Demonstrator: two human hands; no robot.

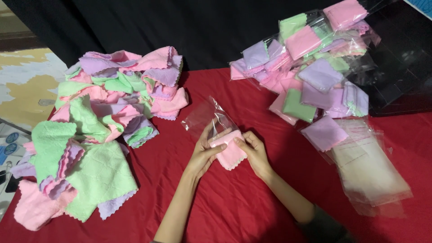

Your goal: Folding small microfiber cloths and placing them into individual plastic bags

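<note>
A folded pink cloth (230, 155) lies between both my hands at the middle of the red table (234, 207). Its far end sits in the mouth of a clear plastic bag (204, 116) that stretches away to the upper left. My left hand (204, 150) grips the bag's opening and the cloth's left edge, thumb on top. From the right, my right hand (253, 150) pinches the cloth's edge.
A loose heap of pink, green and purple cloths (99, 121) fills the left side. Bagged cloths (310, 67) are piled at the back right against a dark box (400, 67). A stack of empty clear bags (369, 166) lies at the right.
</note>
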